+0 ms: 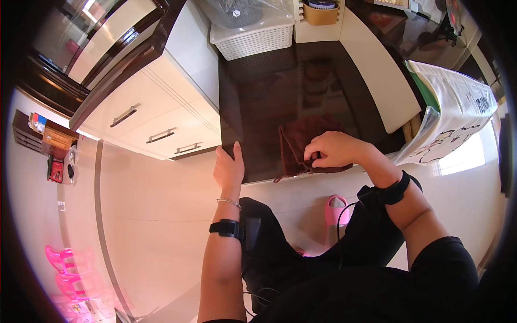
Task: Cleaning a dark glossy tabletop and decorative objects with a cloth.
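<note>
A dark brown, glossy tabletop (262, 93) spreads out before me. At its near left corner is my left hand (229, 167), its thumb lying on the top and the other fingers along the side edge, their tips partly hidden. A folded maroon cloth (293, 141) lies by the front edge, and one looped corner hangs a little over it. My right hand (333, 149) is on this cloth with curled fingers, pinching a fold between thumb and fingers.
Left of the tabletop stands a cream drawer cabinet (161, 113) with metal handles. A white perforated plastic basket (254, 40) sits at the back, near a tan container (321, 15). A white printed bag (452, 109) hangs at the right. Below is a pink slipper (337, 210).
</note>
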Tool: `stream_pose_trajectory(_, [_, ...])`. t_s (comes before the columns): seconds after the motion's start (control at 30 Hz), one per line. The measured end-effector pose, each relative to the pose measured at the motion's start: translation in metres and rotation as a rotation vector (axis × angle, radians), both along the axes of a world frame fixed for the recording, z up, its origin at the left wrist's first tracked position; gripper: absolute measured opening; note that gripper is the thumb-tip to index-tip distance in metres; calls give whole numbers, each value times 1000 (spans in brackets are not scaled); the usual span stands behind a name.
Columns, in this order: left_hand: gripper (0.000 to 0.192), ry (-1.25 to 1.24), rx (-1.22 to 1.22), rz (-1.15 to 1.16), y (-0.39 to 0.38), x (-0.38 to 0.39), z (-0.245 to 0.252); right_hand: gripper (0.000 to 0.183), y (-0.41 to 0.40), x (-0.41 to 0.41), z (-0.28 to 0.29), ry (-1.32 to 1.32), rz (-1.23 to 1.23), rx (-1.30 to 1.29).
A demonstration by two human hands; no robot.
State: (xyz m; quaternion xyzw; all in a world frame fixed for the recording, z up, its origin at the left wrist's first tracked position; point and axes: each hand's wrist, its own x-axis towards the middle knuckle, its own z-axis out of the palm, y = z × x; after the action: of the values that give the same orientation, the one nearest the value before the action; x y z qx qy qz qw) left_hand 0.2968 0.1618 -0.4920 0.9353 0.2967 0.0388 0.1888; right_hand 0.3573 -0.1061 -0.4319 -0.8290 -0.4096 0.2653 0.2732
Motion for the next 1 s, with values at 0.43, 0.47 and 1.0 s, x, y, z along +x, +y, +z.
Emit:
stream_pose_trajectory(0.43, [56,-2,-13,-2,-1,-2,2,21,-10,8,-1,43,-174,130])
stream_pose_trajectory(0.47, [56,-3,-13,-3,-1,-1,2,22,-10,9,-3,55,-201,141])
stream_pose_trajectory(1.0, [56,0,-18,11,1,0,0,22,-11,29,-27,441,-701,624])
